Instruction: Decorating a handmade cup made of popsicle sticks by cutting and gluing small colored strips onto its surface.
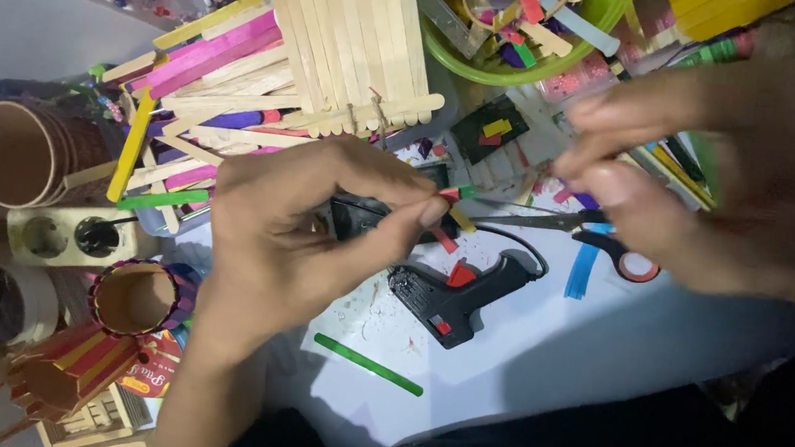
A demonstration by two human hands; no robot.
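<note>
Head view, looking down on a cluttered craft table (538,358). Left hand (307,231), centre of frame, pinches a small red stick piece (449,195) in a narrow fingertip grip. Right hand (694,181), blurred at upper right, hovers with fingers bunched just above the scissors (595,234); whether its grip holds anything cannot be told. A black glue gun (458,294) lies unused below the hands. Done, as judged: a plain stick panel (355,40) stands assembled at top centre. Left: loose coloured sticks (212,58) at upper left and a green stick (367,364) remain unattached.
</note>
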